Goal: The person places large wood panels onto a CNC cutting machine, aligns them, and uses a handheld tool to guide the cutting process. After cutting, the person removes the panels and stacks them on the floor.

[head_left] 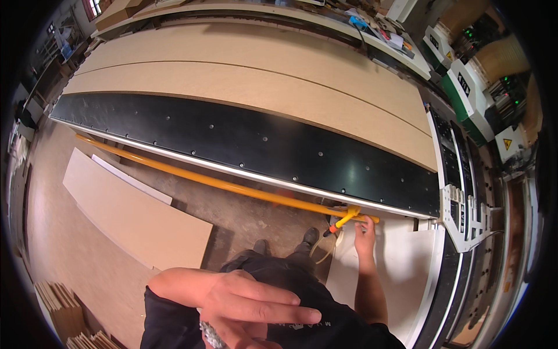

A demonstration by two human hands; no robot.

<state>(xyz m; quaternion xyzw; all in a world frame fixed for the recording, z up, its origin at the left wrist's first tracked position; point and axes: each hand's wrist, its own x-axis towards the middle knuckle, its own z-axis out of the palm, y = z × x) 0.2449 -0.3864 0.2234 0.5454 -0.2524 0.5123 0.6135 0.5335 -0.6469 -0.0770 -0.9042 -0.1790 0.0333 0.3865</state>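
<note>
My right hand (365,231) reaches forward to the right end of a long yellow rail (232,187) under the machine table's front edge. Its fingers are closed at the rail's end. Just left of them a yellow air blow gun (349,216) with an orange ring and black nozzle hangs at the rail; the hand seems apart from it. Close before my chest, my left hand (256,302) is raised, with fingers stretched to the right. A crumpled-looking silvery thing (212,335) shows beneath it; I cannot tell whether the hand touches it.
Long tan boards (244,81) lie on the machine table behind its black strip (232,131). White and green machine units (468,93) stand at the right. Loose panels (139,206) lie at the left, with stacked boards (61,308) nearer. A white panel (401,262) lies right of my feet.
</note>
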